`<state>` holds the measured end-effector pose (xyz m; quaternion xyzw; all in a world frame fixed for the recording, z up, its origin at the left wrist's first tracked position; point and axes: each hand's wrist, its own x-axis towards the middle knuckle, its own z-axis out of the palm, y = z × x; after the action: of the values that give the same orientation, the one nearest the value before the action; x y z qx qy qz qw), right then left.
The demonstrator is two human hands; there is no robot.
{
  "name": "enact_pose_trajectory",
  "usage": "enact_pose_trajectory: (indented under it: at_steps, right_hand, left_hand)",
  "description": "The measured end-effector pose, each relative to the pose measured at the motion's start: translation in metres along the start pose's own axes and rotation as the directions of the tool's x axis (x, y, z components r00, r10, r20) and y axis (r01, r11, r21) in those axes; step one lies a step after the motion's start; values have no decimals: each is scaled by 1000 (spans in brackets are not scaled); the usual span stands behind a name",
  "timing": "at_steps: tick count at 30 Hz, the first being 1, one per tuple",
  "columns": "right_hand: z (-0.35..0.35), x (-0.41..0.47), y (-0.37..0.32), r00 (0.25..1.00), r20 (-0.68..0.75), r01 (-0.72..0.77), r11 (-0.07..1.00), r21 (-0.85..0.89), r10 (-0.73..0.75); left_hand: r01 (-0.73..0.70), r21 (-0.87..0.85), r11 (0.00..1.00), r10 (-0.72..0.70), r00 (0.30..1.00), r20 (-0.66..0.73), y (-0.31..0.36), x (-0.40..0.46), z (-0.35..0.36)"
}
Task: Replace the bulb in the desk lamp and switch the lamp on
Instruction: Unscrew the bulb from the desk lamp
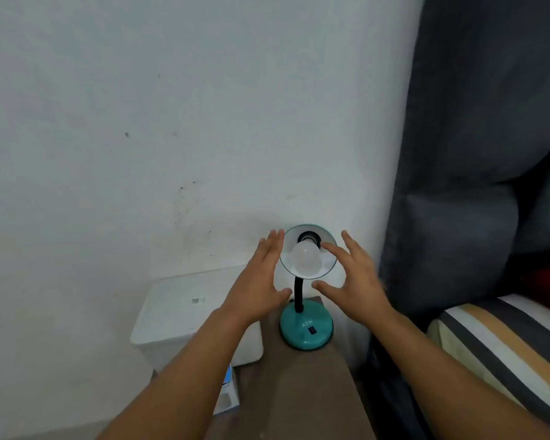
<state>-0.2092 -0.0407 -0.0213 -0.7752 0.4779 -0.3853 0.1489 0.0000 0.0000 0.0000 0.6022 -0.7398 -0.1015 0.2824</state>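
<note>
White plaster wall (140, 122), marked with a few dark specks, filled most of the view behind a narrow brown tabletop (299, 392) that ran away from you toward it.

Your hands held nothing. Your left hand (254, 281) was spread with straight fingers just beside the left rim of the lampshade, thumb reaching under it toward the neck. Your right hand (353, 281) was also spread, its fingers straight and parted; one fingertip lay over the right inner face of the shade close to the bulb, though whether it touched could not be told. The thumb pointed left beneath the shade.

Between your hands, the desk lamp (307, 331) stood at the far end of the tabletop, near the wall. Its teal shade (327, 265) was tipped up toward you, with a frosted white bulb (305, 258) seated in the dark socket and unlit. A black flexible neck (298, 296) dropped to the round teal base, which bore pale lettering and a small dark switch (312, 330).

Left of the tabletop sat a white lidded box (178, 312) with a small label. A blue-and-white carton (227, 392) lay below it, partly hidden by your left forearm. On the right hung dark grey fabric (473, 154), with a striped cushion (505, 344) below.
</note>
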Motion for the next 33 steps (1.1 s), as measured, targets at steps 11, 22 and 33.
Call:
enact_pose_trajectory:
  at_steps: [11,22,33]
  right_hand:
    - [21,32,18,998,-42,52,999,-15,-53]
    - [31,41,20,991,-75,114,993,11,-113]
    - [31,41,15,994,-32,100,995,-13,-101]
  left_hand:
    - [-144,-143,979,124,983,-137,-31,39,25]
    - [-184,-96,978,173,978,-117,-37,49,25]
    - [-198,-86,976,184,971,-150,-41,53,25]
